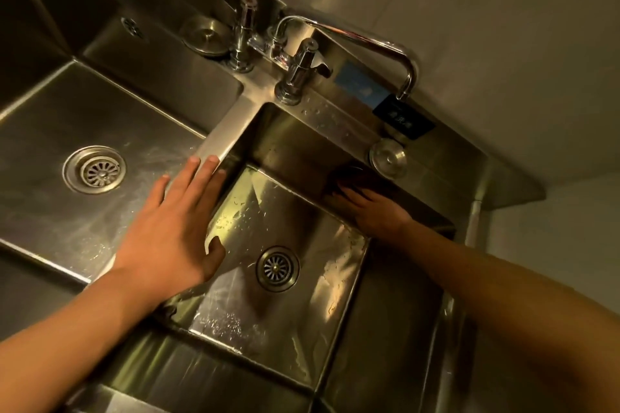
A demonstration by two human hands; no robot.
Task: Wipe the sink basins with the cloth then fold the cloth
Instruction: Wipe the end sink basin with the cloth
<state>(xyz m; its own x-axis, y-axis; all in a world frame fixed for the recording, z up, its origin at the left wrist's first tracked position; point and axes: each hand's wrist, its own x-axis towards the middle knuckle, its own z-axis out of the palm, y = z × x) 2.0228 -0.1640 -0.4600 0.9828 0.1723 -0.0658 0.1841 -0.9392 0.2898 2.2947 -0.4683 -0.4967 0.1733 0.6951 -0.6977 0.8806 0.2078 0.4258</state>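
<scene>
Two steel basins lie side by side: the left basin (50, 211) and the right basin (285, 211), split by a steel divider (224, 134). My right hand (375, 211) presses a dark cloth (359, 179) flat against the far right wall of the right basin; most of the cloth is in shadow. My left hand (171, 228) rests flat on the divider with its fingers spread and holds nothing. Water drops and streaks shine on the right basin's floor.
A swivel faucet (352, 37) with two lever taps (298, 74) stands at the back, its spout over the right rear ledge. Each basin has a drain strainer (277, 267). A round plug (387, 157) and another lid (204, 35) sit on the ledge. A wall is behind.
</scene>
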